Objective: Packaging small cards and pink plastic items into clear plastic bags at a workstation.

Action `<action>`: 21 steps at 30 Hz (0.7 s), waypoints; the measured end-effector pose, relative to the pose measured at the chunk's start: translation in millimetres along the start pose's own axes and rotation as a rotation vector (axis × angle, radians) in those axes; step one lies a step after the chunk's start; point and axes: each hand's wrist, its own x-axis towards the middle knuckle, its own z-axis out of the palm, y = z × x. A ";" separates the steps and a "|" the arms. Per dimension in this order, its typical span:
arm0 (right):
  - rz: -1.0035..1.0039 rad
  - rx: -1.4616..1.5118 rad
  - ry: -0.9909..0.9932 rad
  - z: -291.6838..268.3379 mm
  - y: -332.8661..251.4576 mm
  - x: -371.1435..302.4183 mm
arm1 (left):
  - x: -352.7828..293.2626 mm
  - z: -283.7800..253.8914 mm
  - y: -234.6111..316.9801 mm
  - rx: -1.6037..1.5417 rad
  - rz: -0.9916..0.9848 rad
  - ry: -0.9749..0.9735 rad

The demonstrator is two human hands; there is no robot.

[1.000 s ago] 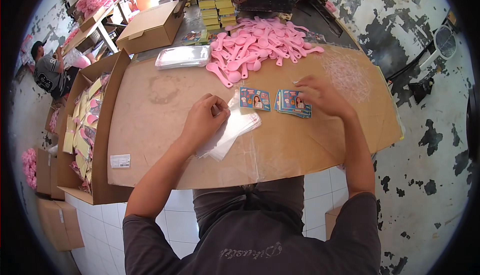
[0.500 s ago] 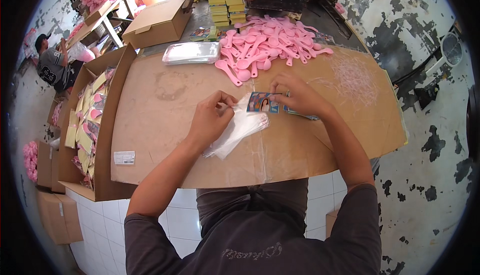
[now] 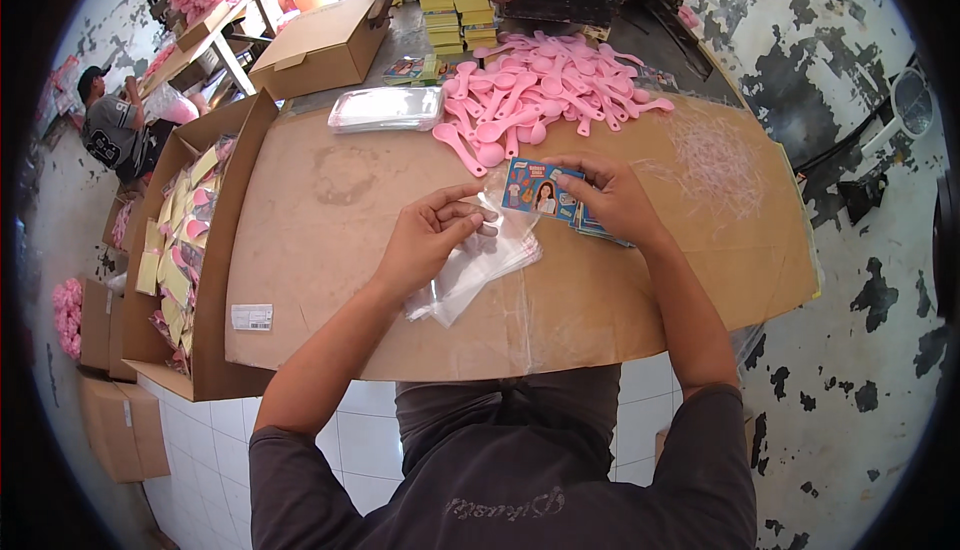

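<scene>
My right hand [image 3: 605, 195] holds a blue printed card [image 3: 540, 190] by its right end, between thumb and fingers, with the picture side up. Under that hand lies a small stack of similar cards [image 3: 600, 233]. Close to the card's left edge, my left hand [image 3: 437, 237] is curled with its fingertips at the upper end of a clear plastic bag [image 3: 490, 200]. More flat clear bags [image 3: 475, 270] lie fanned out beneath it on the cardboard-covered table [image 3: 310, 240].
Beyond my hands is a heap of pink plastic scoops [image 3: 550, 85], with a pack of clear bags [image 3: 387, 110] beside it. An open carton [image 3: 205, 350] of bagged scoops and cards stands at left. Clear plastic strips [image 3: 710, 165] lie at right. Another person [image 3: 115, 130] sits far left.
My right hand has brought the card up and turned its picture side more fully into view. The fingers of my left hand have loosened and shifted slightly right, at the bag's upper end.
</scene>
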 end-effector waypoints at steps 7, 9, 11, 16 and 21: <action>-0.072 -0.079 -0.030 1.3 -5.7 -5.5 | -1.9 8.8 2.7 -0.003 -0.039 0.024; -0.123 -0.148 -0.001 0.9 -5.6 -5.6 | -2.1 8.4 2.3 0.011 -0.019 0.031; -0.123 -0.111 0.018 1.8 -9.2 -6.5 | -2.8 8.4 5.7 0.068 -0.045 0.078; -0.125 -0.156 0.055 -1.6 -4.8 -7.6 | -2.6 8.8 5.8 0.031 -0.012 0.117; -0.154 -0.141 0.072 3.8 -2.9 -8.0 | -1.4 6.0 -2.6 0.004 0.026 0.058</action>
